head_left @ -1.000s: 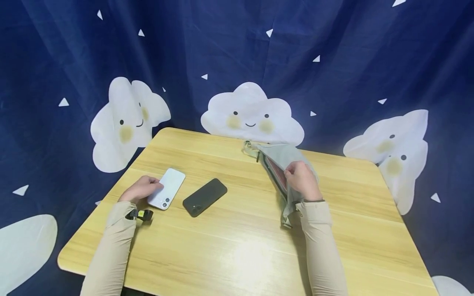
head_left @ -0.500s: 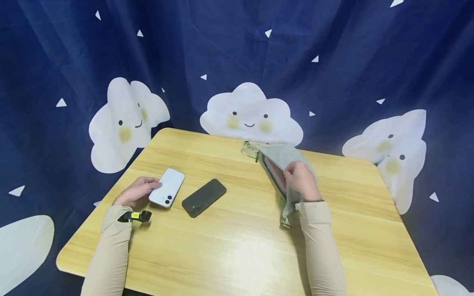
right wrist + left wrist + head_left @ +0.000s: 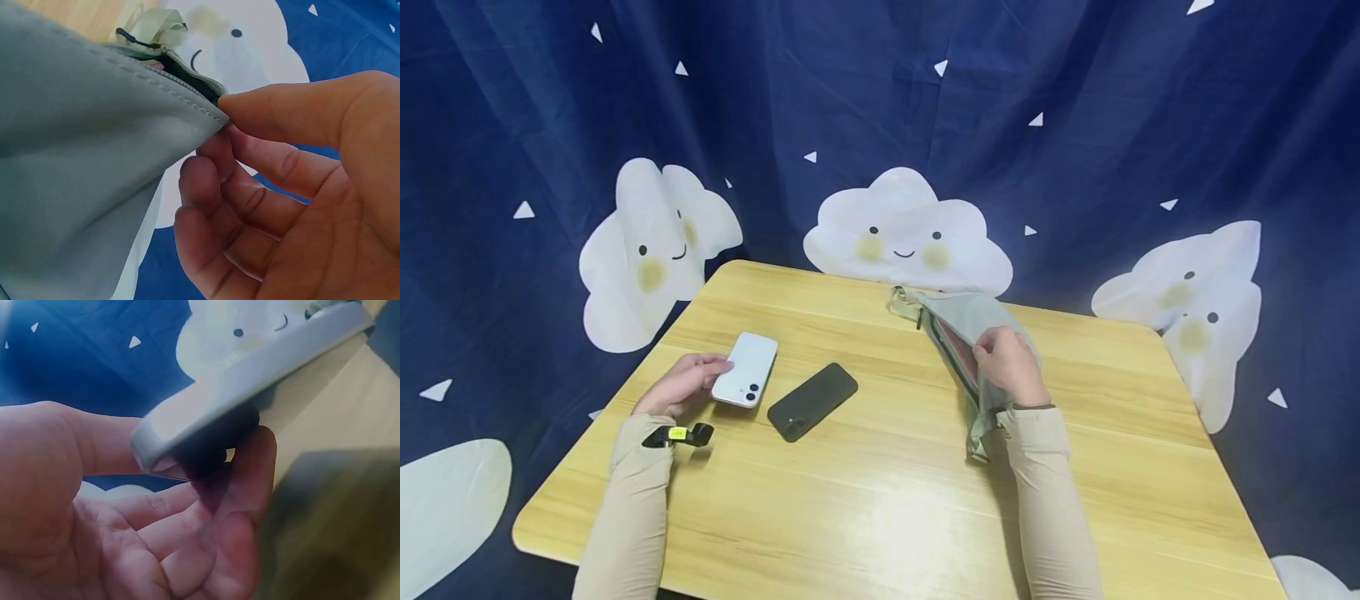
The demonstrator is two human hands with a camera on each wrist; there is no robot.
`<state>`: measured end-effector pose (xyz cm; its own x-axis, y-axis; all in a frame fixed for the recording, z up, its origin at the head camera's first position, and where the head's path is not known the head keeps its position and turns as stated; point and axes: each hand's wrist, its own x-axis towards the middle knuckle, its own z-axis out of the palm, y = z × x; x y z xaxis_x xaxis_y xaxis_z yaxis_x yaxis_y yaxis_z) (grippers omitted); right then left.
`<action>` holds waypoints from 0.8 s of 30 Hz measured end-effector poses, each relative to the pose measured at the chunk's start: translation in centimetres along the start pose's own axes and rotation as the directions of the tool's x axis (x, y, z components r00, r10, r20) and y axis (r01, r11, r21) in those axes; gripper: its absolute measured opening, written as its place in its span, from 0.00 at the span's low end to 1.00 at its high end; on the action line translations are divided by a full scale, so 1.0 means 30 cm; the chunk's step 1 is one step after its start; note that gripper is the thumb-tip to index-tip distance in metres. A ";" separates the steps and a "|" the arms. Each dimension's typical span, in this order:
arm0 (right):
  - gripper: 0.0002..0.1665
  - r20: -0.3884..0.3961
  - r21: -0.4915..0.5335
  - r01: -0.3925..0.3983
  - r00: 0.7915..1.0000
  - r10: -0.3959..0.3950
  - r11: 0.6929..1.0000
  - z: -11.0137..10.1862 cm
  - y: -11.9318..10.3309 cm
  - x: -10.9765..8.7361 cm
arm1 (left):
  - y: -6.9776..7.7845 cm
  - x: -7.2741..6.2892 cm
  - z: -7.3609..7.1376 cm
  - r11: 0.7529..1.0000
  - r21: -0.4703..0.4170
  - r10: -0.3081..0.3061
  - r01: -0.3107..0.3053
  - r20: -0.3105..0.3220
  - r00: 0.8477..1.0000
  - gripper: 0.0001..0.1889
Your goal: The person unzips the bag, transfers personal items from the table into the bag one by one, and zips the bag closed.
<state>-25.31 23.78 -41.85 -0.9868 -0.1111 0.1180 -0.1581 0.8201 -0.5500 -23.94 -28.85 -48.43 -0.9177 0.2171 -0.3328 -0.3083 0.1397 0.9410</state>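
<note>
A blue curtain [image 3: 1075, 125] with white clouds hung behind the wooden tabletop [image 3: 880, 492]. My left hand [image 3: 681, 383] gripped the white phone [image 3: 746, 369] by its near end, thumb on top and fingers [image 3: 250, 487] curled beneath, its far end tipped up off the tabletop near the left edge. A black phone [image 3: 812, 401] lay flat just beside it. My right hand [image 3: 1011, 367] pinched the grey pouch [image 3: 970, 321] at its open zipper edge, holding it up at the far right side
</note>
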 end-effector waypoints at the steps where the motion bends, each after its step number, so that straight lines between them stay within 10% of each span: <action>1: 0.10 0.000 0.000 -0.002 1.000 0.002 1.000 -0.001 0.000 -0.001 | 0.005 0.003 0.002 1.000 -0.014 0.001 -0.001 0.005 1.000 0.34; 13: 0.10 0.000 -0.003 -0.008 1.000 0.008 1.000 -0.004 -0.002 -0.002 | 0.105 0.037 0.060 0.994 -0.110 0.029 -0.029 -0.004 1.000 0.33; 24: 0.10 0.007 -0.012 -0.020 1.000 0.020 1.000 -0.002 -0.004 -0.002 | 0.196 0.078 0.114 0.971 -0.221 0.099 -0.091 0.026 0.995 0.10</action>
<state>-25.22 23.73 -41.75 -0.9900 -0.0980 0.1014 -0.1376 0.8286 -0.5427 -27.05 -24.23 -43.89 -0.9369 0.2550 -0.2391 -0.2710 -0.0978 0.9576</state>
